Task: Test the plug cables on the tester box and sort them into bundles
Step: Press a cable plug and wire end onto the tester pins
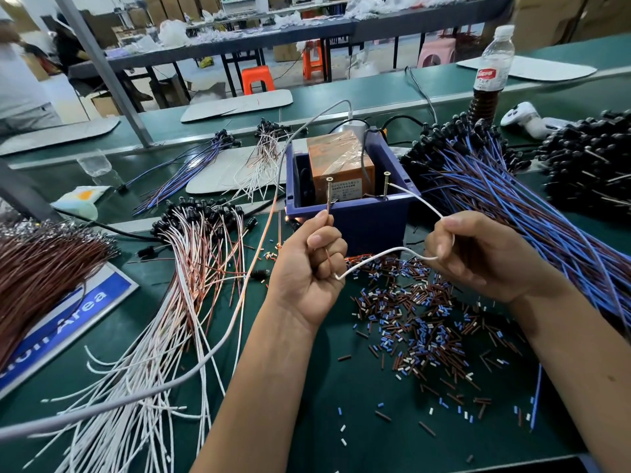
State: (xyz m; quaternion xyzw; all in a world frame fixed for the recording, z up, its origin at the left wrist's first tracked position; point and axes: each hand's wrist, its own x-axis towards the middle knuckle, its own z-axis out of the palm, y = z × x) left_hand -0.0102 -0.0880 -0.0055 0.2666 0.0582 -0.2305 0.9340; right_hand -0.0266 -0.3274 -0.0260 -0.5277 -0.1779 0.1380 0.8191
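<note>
Bundles point(201, 230) are lying sorted while we are pinching one cable's point(386, 254) ends, left hand point(309, 268) and right hand point(478, 254), against the tester point(345, 186); many are waiting.

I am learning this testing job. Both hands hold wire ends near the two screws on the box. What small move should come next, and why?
Probably hold both ends steady on the screws for the test. The left hand pinches the brown wire against the left screw, and the right hand holds the white wire, whose tip reaches the right screw on the tester box.
</note>
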